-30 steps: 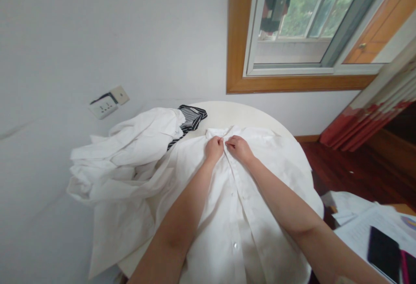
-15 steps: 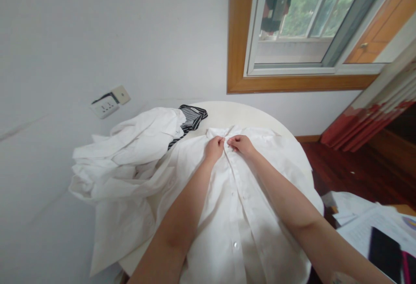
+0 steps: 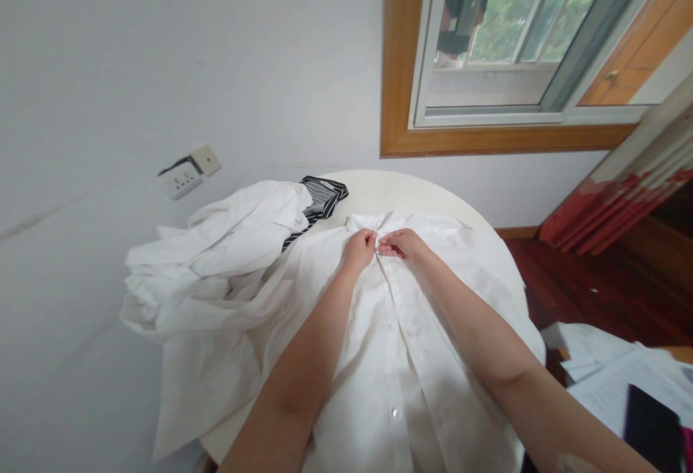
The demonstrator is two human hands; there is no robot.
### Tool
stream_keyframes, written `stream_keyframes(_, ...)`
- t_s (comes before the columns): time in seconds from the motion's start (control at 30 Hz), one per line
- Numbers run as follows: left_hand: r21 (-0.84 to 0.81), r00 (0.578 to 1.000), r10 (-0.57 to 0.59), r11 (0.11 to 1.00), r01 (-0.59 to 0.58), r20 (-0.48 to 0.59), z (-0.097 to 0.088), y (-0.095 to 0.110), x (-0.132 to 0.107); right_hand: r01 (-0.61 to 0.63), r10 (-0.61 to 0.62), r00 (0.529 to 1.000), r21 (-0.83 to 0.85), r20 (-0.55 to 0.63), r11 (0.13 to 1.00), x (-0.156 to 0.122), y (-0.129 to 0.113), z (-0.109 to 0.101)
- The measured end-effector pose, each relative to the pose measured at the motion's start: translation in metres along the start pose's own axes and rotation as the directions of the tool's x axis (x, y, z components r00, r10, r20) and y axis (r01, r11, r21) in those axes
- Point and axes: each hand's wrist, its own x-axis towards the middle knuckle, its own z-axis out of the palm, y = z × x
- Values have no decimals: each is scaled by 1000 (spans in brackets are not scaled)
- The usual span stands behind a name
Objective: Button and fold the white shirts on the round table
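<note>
A white button-front shirt [image 3: 373,357] lies spread over a round cream table [image 3: 401,188], its collar end toward the wall. Near the top of the front opening, my left hand [image 3: 359,250] pinches the shirt's edge between thumb and fingers. Just to its right, my right hand [image 3: 403,243] has its fingertips closed on the other front edge; whether a button is between them is too small to make out. Below the hands the two front edges lie apart, and a button [image 3: 395,412] shows low on the placket.
Left on the table is a heap of white clothes [image 3: 232,242] with a black striped garment [image 3: 325,198] beside it. A wall socket [image 3: 180,180] is behind. Papers [image 3: 622,372] and a dark phone-like object [image 3: 652,426] lie at lower right, near a red-and-white curtain [image 3: 606,206].
My right fingers have shifted slightly and spread lower at the shirt's front edge. My left hand keeps its pinch. The whole view has moved a little.
</note>
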Motion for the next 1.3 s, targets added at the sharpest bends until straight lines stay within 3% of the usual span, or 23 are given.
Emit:
stream_keyframes(0.1, 35, 1000, 2, 999, -2, 4, 0, 1, 1, -100, 100, 995, 46, 8, 994, -1, 0, 3)
stream_keyframes(0.17, 64, 1000, 0, 998, 0, 10, -1, 3, 1, -88, 88, 996, 48, -7, 995, -2, 1, 5)
stream_keyframes(0.33, 124, 1000, 25, 992, -24, -1, -2, 4, -1, 9, -8, 999, -22, 39, 1000, -5, 6, 3)
stream_keyframes(0.43, 156, 998, 42, 987, -36, -39, -1, 2, -2, 148, -131, 987, -210, 97, 966, -8, 8, 1)
stream_keyframes(0.5, 167, 997, 62, 985, -52, -51, 0, 1, -2, 274, -259, 961, -433, 95, 859, -10, 7, 1)
stream_keyframes(0.6, 157, 996, 82, 985, -75, -36, 0, 1, -1, 353, -436, 896, -724, 80, 593, -14, 3, 5)
stream_keyframes(0.7, 126, 997, 71, 990, -68, -13, -1, 1, 0, 267, -449, 892, -869, 59, 417, -17, -2, 12)
stream_keyframes(0.83, 89, 999, 32, 995, -33, 6, -1, 1, 1, 200, -418, 907, -933, 60, 301, -18, -2, 17)
stream_keyframes(1.07, 6, 1000, 0, 1000, 0, 4, 0, -1, 3, 220, -461, 884, -941, 79, 259, -15, -1, 22)
stream_keyframes(1.3, 116, 998, 51, 992, -47, -34, 6, -4, 3, 327, -491, 866, -845, 90, 423, -4, 2, 16)
